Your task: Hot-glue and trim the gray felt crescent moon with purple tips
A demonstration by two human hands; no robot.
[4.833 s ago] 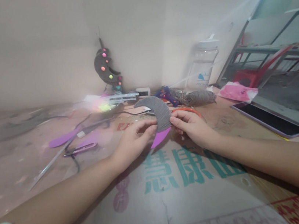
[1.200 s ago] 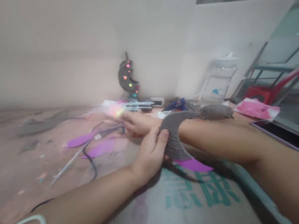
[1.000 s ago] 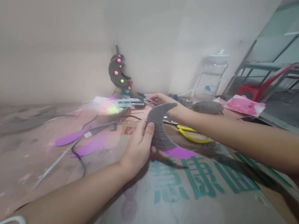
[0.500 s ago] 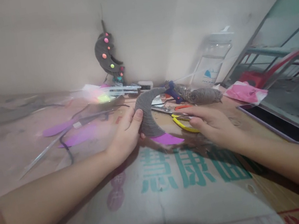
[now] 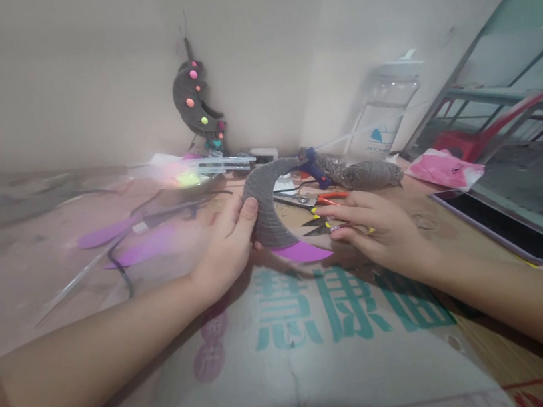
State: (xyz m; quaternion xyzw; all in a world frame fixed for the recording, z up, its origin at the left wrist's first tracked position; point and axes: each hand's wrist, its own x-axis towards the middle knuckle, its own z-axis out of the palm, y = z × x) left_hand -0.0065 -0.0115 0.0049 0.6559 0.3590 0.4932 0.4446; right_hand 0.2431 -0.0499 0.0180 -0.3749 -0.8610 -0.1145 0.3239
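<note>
On the far left, flat purple pieces with rounded outline (image 5: 108, 233) are left lying on the table (image 5: 6, 294), apart from the work. Farther, against the pale wall (image 5: 252, 65), a dark grey crescent ornament with coloured balls (image 5: 183, 108) is seen upright, perhaps kept in view as a model.

In the middle, above the printed cardboard sheet (image 5: 296, 375), a crescent wrapped in grey yarn (image 5: 262, 208) is gripped at its outer curve by the left hand (image 5: 230, 246), thumb in front and fingers behind; by this, it seems, its inner side and its purple unwrapped tip (image 5: 303, 251) are left uncovered on the right.

Near this inner side, small dark-bladed snips (image 5: 316, 230) are held between thumb and fingers of the right hand (image 5: 381, 228). The blades are parted and pointed left, toward the crescent but not touching it; the handles are mostly hidden.
</note>
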